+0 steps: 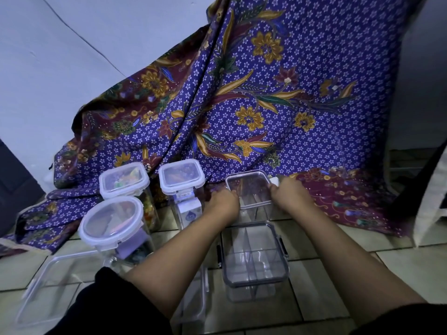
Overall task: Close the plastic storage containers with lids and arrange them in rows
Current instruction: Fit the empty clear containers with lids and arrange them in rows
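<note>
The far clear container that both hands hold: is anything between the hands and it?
Nothing visible. The left hand grips the left side of the far clear container and the right hand grips its right side, directly on its rim.

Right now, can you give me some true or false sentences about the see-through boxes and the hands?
1. Both hands are on the tall clear rectangular container at the back. True: the left hand and right hand grip its opposite sides.
2. The round clear container with a pale lilac lid is open. False: its lid is on.
3. The clear divided box with dark side clasps sits nearer the person than the held container. True.
4. The purple flowered cloth is folded inside a container. False: it hangs behind the containers and spills onto the tiled floor.
</note>
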